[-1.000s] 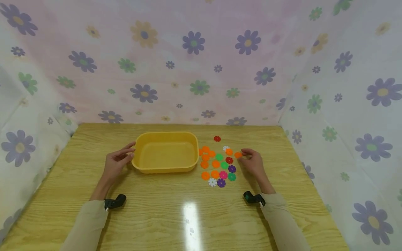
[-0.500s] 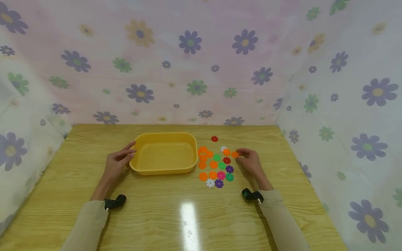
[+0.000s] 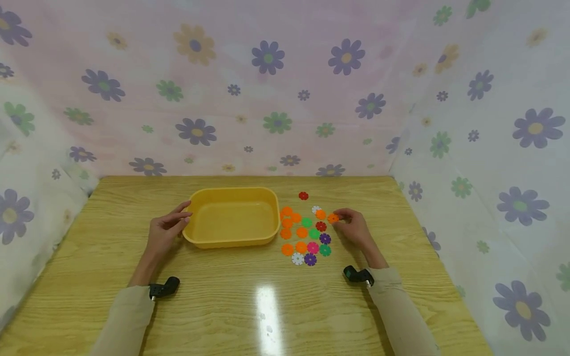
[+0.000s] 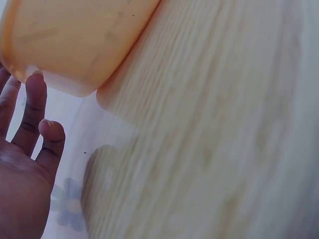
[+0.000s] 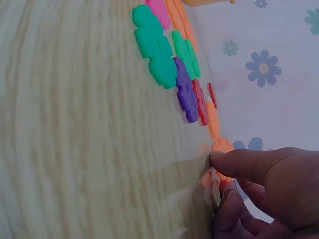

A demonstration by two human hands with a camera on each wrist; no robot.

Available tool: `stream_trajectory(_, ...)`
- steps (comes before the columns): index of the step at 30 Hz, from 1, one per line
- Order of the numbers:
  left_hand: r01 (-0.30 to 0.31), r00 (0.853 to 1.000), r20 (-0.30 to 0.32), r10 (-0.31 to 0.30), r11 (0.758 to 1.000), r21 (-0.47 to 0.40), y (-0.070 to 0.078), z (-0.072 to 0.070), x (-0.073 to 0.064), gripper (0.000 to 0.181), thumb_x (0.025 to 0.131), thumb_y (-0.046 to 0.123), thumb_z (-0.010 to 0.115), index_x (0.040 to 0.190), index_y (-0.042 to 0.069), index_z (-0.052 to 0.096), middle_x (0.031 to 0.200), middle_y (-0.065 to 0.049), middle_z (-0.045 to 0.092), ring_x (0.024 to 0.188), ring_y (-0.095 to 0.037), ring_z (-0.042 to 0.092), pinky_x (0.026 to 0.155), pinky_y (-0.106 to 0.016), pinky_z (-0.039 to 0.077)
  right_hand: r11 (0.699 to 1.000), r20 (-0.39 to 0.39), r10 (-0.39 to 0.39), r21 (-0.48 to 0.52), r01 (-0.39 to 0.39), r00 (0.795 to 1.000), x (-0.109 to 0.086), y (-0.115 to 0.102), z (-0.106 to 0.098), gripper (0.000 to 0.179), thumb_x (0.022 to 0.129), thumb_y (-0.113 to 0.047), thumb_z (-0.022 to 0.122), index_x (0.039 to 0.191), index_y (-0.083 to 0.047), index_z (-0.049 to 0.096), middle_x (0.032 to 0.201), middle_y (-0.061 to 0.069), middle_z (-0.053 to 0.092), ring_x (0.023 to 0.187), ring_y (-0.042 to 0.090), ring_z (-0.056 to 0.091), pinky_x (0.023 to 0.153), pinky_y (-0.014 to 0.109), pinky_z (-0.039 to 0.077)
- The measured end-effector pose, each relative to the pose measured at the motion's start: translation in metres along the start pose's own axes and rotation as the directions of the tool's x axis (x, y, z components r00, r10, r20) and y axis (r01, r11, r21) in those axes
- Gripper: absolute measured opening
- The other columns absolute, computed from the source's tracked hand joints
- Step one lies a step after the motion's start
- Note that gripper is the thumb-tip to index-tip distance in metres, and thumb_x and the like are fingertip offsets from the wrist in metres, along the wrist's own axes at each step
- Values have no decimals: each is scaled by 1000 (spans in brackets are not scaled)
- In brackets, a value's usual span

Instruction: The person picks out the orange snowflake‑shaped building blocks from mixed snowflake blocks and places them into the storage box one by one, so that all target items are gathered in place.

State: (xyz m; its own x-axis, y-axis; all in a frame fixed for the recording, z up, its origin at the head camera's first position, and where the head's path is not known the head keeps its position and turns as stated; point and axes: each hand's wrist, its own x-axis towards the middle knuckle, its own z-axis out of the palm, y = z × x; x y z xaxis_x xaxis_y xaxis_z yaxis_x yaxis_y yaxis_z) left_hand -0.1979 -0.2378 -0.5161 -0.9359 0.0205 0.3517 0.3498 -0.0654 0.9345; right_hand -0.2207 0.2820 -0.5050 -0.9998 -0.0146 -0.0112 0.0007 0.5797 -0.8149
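My left hand [image 3: 161, 231] is at the left end of a yellow plastic basin [image 3: 236, 243], its loosely extended fingers touching the rim and outer wall. From the left wrist view, the palm and fingers [image 4: 36, 102] show beside the basin's wall. At the right edge of a scatter of flat, notched snowflake discs, my right hand [image 3: 357, 230] pinches an orange snowflake disc [image 3: 333, 218] between thumb and finger. The right wrist view has the thumb on this disc [image 5: 223, 145], low over the table; the other fingers are partly hidden.
Between basin and right hand lie several discs: orange [image 3: 302, 232], green [image 3: 325, 250], purple [image 3: 310, 259], white [image 3: 297, 258] and pink [image 3: 313, 247]. A red disc [image 3: 304, 196] sits apart toward the back. Flowered cloth [image 3: 276, 99] bounds the wooden table [image 3: 213, 306] behind and at the sides.
The head view has shifted slightly. The orange disc in my right hand now shows its slots more plainly. Both hands stay almost where they were, and the other discs lie unmoved.
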Motion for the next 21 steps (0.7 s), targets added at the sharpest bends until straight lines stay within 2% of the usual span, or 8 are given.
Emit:
stream_trajectory(6,13,1000,-18,-13,1000,1,0,1,-1,23,98,-7,61,110,-26,62,137,-2,66,132,-3,55,96,-14,50,999,-23,-48,-22,47,999,0,7,1,25,96,-6,69,118,5,67,109,24,70,96,29,67,79,28,52)
stream_trajectory(10,19,1000,-25,-19,1000,-9,-1,1,-1,22,98,-7,61,111,-25,63,138,-2,66,133,-3,55,96,-14,50,998,-13,-45,35,46,999,-1,9,0,26,102,-8,61,124,5,59,105,27,72,77,19,67,66,24,52)
stream_trajectory(13,16,1000,-25,-17,1000,-15,-2,1,-2,22,98,-8,61,111,-25,63,138,-2,65,133,-3,55,96,-15,51,995,-13,-49,86,50,999,-3,8,-1,23,103,-6,57,124,4,56,99,29,72,64,14,60,59,24,49)
stream_trajectory(16,12,1000,-25,-12,1000,-27,-2,1,-2,22,98,-9,60,110,-26,63,139,-3,65,133,-4,55,96,-15,51,992,-20,-91,82,92,996,-4,6,-1,19,104,-6,56,118,5,63,97,27,72,62,15,57,58,23,49)
stream_trajectory(21,9,1000,-25,-10,1000,-29,-1,1,-2,22,98,-8,60,110,-26,62,141,-7,64,134,-5,55,95,-15,51,980,-26,-159,119,161,987,-7,-1,2,23,104,-7,57,117,6,71,103,28,69,65,27,60,55,24,50)
